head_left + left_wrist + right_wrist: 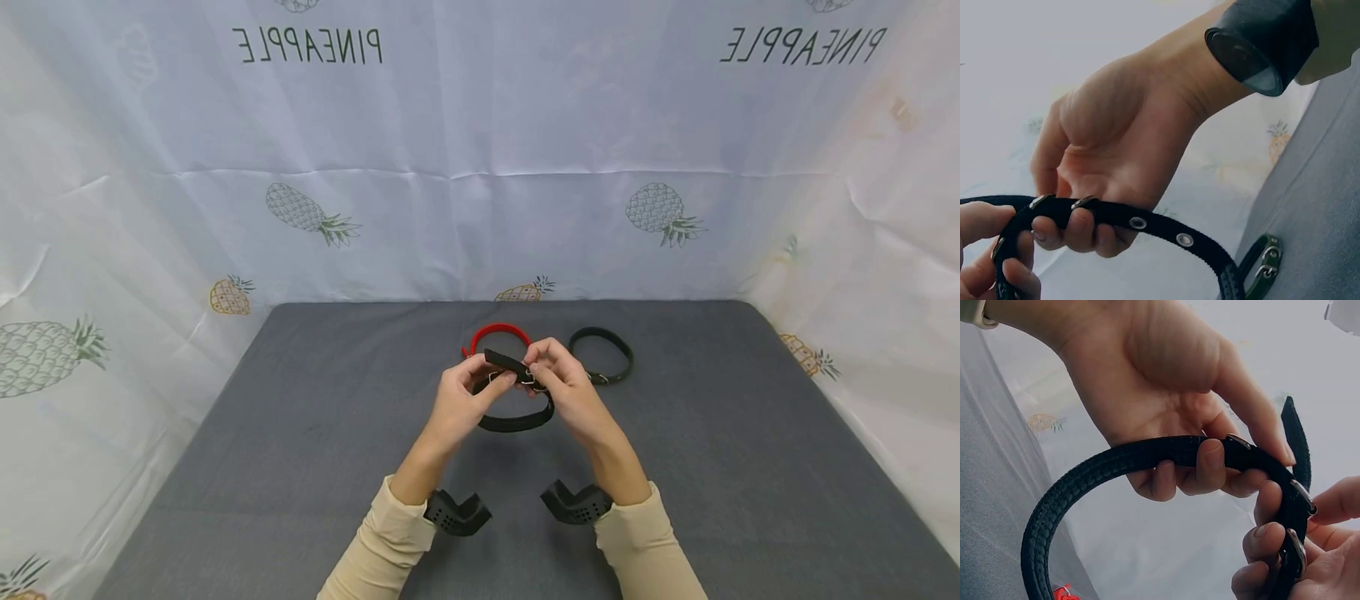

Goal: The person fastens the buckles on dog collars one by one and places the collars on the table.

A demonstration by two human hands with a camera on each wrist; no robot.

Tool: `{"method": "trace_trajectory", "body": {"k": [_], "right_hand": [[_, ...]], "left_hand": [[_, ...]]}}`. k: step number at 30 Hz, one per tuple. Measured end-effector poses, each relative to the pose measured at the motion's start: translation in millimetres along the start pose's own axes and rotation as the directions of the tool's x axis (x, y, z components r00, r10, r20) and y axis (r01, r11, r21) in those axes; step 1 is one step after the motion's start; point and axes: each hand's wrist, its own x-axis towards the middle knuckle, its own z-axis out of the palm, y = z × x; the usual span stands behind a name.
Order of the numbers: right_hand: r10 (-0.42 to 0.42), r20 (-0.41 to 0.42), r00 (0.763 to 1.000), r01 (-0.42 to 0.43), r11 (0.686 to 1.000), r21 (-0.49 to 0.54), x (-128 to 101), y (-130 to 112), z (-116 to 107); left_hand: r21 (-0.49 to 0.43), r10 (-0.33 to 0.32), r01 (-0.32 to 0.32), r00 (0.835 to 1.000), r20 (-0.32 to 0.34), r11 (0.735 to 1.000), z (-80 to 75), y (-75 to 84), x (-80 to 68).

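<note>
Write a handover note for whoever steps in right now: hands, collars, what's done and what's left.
Left hand: grip on the black collar near its buckle, fingers curled round the strap.
Right hand: grip on the same collar by the eyelet end.
The collar is held above the grey table, its strap end loose and not yet through the buckle.
Red collar and dark green collar lie on the table behind the hands.
Left: probably buckling the held collar.
</note>
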Motion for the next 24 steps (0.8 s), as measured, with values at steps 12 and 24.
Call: {"method": "trace_trajectory", "body": {"k": [12, 24], "right_hand": [[0.011, -0.06, 0.998, -0.005, 0.995, 0.096, -0.1, 2.6, -9.5], [0.107, -0.014, 0.994, -0.106, 0.993, 0.042, -0.5, -2.8, -9.9]], "left_hand": [[0.04, -0.024, 0.021, 0.997, 0.069, 0.999, -12.5, -0.2, 1.9], [0.091, 0.094, -0.102, 0.992, 0.089, 0.991, -11.0, -5.5, 2.2]]}}
